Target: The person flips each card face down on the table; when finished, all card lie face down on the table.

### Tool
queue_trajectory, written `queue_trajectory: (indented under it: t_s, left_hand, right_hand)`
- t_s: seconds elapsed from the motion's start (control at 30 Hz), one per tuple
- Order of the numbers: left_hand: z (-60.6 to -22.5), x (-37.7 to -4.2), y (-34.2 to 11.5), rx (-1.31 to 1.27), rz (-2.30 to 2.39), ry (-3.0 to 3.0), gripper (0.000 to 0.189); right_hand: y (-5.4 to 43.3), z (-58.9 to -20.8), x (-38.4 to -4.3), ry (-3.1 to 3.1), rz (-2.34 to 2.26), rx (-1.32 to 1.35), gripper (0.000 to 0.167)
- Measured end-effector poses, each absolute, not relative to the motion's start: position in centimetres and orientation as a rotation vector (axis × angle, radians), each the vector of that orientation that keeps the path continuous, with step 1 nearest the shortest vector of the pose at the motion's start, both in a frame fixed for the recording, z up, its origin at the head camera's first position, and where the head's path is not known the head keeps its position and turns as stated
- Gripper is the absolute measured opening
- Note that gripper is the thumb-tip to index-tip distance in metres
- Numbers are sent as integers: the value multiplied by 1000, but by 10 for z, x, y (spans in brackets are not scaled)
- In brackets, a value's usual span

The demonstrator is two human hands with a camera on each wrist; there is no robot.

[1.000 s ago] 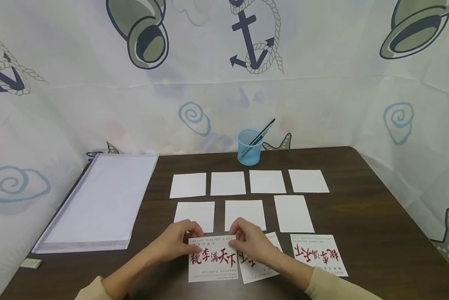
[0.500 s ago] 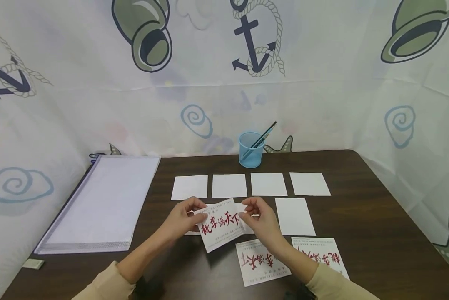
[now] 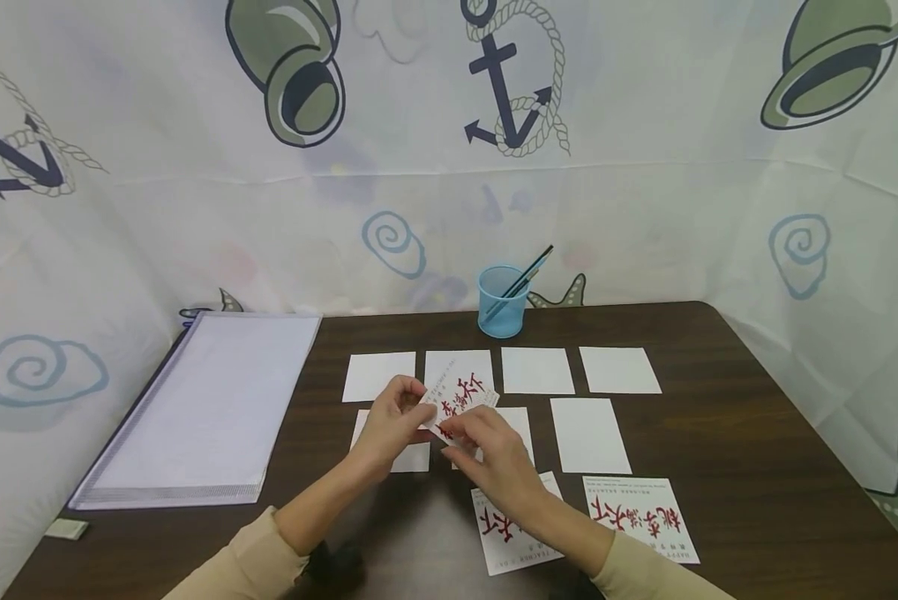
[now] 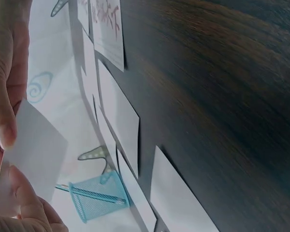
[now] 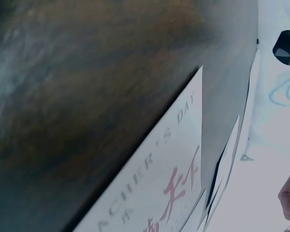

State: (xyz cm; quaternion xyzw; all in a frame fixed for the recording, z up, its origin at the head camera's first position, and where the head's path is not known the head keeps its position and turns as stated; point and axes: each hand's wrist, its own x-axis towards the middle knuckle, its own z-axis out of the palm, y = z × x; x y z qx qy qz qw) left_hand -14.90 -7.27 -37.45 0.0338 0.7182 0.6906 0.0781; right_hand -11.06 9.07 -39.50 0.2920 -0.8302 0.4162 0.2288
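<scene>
Both hands hold a white card [image 3: 460, 385] with red brush lettering, lifted and tilted above the table. My left hand [image 3: 392, 423] pinches its left edge between thumb and fingers. At its lower corner, the right hand's [image 3: 497, 467] thumb and fingers grip it. The left wrist view shows the card's plain back [image 4: 36, 145] between the two hands. Under my right forearm lies a second lettered card [image 3: 512, 533], partly covered. A third lettered card [image 3: 641, 518] rests to its right, its print upside down.
Blank white cards lie in two rows, including a back-row card [image 3: 537, 371] and a front-row card [image 3: 590, 435]. A blue mesh cup [image 3: 501, 312] with pens stands behind them. On the left lies a large white pad [image 3: 194, 408]. Patterned cloth [image 3: 606, 217] surrounds the table.
The lettered card has been raised from the front of the table toward the blank cards and turned counterclockwise. Both hands moved with it, and the right hand shifted to its lower corner.
</scene>
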Motion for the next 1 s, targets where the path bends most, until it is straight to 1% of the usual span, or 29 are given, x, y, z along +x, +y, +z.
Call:
queue_trajectory:
  t_s: [0.17, 0.4, 0.57, 0.77, 0.9, 1.0]
  left_hand:
    - [-370, -147, -67, 110, 2102, 2155, 23]
    - [-367, -146, -66, 206, 2093, 2170, 37]
    - [-375, -147, -73, 241, 2005, 2409, 42]
    - [-387, -149, -87, 108, 2010, 2607, 44]
    - [-393, -147, -95, 73, 2025, 2607, 47]
    - [-396, -143, -100, 74, 2041, 2538, 45]
  right_hand:
    - [94, -394, -112, -2251, 1133, 791, 25]
    - [100, -395, -119, -2154, 1151, 757, 25]
    - [108, -392, -125, -2135, 1273, 575, 21]
    - [113, -390, -125, -2178, 1592, 324, 18]
    - [113, -389, -123, -2200, 1775, 187, 16]
    - [112, -391, -121, -2213, 1880, 122, 16]
